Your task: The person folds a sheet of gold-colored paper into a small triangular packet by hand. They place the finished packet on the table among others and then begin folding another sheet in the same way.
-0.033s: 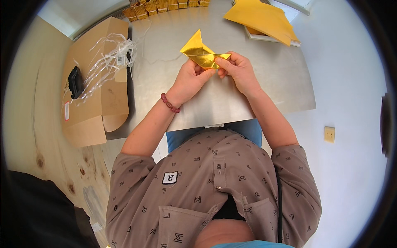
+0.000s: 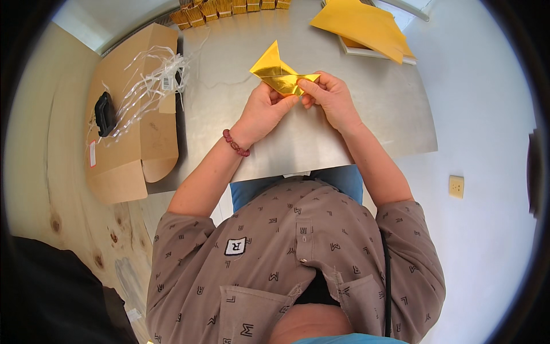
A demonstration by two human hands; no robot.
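Observation:
A piece of shiny gold foil paper (image 2: 277, 70), folded into pointed flaps, is held between my two hands above the metal table. One tall point sticks up at its far left, and a narrower point reaches right. My left hand (image 2: 264, 112) grips its lower left edge, the thumb along the near side and the other fingers mostly hidden beneath. With thumb and fingers, my right hand (image 2: 330, 98) pinches the right-hand part. The two thumbs are close together at the near edge of the paper.
An open cardboard box (image 2: 137, 132) at the left carries white plastic straps (image 2: 150, 86) and a black plastic object (image 2: 105, 114). Bundles of folded gold pieces (image 2: 223, 8) line the table's (image 2: 240, 46) far edge. Gold sheets (image 2: 366, 28) are stacked at the far right.

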